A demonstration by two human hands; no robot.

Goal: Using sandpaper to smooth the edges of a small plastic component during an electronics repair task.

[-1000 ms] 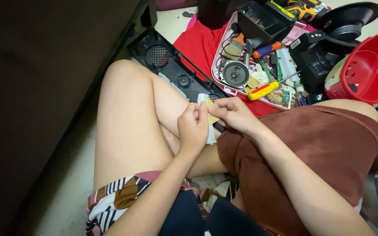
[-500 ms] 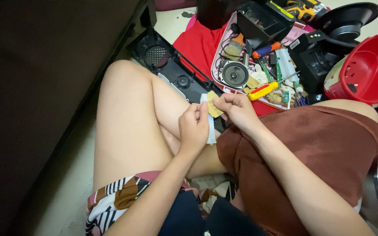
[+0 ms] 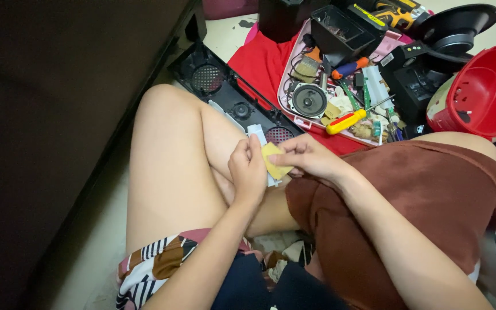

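**A:** What do the two hands hold?

**B:** The left hand (image 3: 249, 171) and the right hand (image 3: 307, 159) meet above the bent knee. The right hand pinches a small yellow piece (image 3: 274, 161) between thumb and fingers; the left hand is closed on a small white part (image 3: 258, 133) just behind it, touching the yellow piece.

**A:** And the surroundings?

**B:** Beyond the hands, on the floor, lies a long black speaker panel (image 3: 232, 97) with round grilles. A pink tray (image 3: 291, 57) on a red cloth (image 3: 262, 57) holds a loose speaker cone (image 3: 309, 100) and a yellow-handled screwdriver (image 3: 347, 121). A red tub (image 3: 485, 92) stands at far right, beside a brown cloth (image 3: 409, 201) over the right leg.
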